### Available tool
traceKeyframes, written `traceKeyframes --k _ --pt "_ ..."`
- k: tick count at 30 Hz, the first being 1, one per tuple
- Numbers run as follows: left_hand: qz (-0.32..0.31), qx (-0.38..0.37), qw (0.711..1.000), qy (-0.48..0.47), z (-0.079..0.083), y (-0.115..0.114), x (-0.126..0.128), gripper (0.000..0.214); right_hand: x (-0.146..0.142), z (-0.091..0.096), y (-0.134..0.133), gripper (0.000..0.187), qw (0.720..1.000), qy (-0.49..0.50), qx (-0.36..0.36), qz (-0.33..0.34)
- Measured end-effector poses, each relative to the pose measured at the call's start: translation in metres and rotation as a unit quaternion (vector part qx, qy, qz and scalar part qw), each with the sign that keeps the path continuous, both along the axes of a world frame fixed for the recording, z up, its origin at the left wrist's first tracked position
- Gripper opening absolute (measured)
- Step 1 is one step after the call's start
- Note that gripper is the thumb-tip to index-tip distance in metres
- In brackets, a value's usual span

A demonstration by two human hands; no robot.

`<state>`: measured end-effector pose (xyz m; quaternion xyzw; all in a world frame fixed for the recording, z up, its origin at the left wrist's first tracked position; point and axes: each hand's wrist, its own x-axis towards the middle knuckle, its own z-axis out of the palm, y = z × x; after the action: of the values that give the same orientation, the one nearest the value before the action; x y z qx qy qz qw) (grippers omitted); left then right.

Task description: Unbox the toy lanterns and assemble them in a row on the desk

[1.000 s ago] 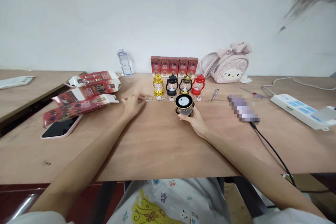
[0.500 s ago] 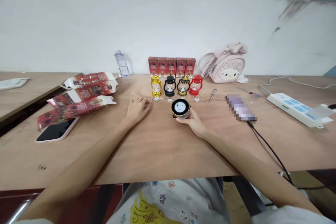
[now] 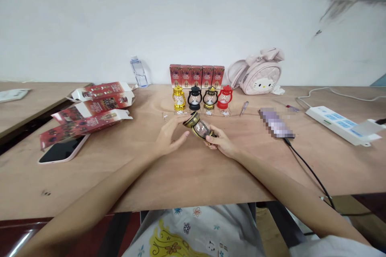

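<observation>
A small black-and-gold lantern (image 3: pixel 201 129) with a clear globe is tilted above the table, its base towards the upper left. My right hand (image 3: pixel 222 143) grips it around the top end. Beside the base is my left hand (image 3: pixel 169 135), thumb and fingers spread apart; its fingertips reach the base's edge, and I cannot tell whether they touch. Behind stand a gold lantern (image 3: pixel 179 98), a black lantern (image 3: pixel 195 98), another black-and-gold lantern (image 3: pixel 210 98) and a red lantern (image 3: pixel 224 97), upright in a row. Small tags on wire lie in front of them.
Several red boxes (image 3: pixel 197 76) stand against the wall. Flattened red cartons (image 3: pixel 99 104) overlap a phone (image 3: pixel 64 149) on the left. A bottle (image 3: pixel 138 73), a pink bag (image 3: pixel 262 78), a screwdriver (image 3: pixel 244 108), another phone (image 3: pixel 276 123) and a power strip (image 3: pixel 337 122) are around.
My right hand has turned the lantern so its base faces up-left and the globe shows. My left hand has moved right from the table to the lantern's base, its thumb spreading.
</observation>
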<state>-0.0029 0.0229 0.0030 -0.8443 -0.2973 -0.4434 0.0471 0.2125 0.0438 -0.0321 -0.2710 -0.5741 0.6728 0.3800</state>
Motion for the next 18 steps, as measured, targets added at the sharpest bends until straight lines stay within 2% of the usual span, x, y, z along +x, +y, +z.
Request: traceKeyframes --k 4,10,13,16,18 --pt "0.001 0.022 1.0 -0.004 0.0 0.0 -0.002 0.037 0.0 0.005 0.003 0.049 0.997 0.03 -0.061 -0.028" --pt "0.011 0.062 0.997 0.037 0.002 -0.005 0.004 0.035 -0.004 0.005 0.007 0.039 0.983 0.068 -0.125 -0.113" --pt "0.055 0.072 0.996 0.024 -0.005 -0.001 0.005 0.033 -0.005 0.002 0.006 0.043 0.976 0.092 -0.145 -0.132" --pt "0.112 0.074 0.991 0.02 -0.014 0.006 0.004 0.025 -0.006 0.002 0.004 0.047 0.978 0.084 -0.131 -0.137" --pt "0.128 0.07 0.989 0.02 -0.019 0.009 0.004 0.02 -0.006 0.002 0.002 0.047 0.981 0.075 -0.1 -0.151"
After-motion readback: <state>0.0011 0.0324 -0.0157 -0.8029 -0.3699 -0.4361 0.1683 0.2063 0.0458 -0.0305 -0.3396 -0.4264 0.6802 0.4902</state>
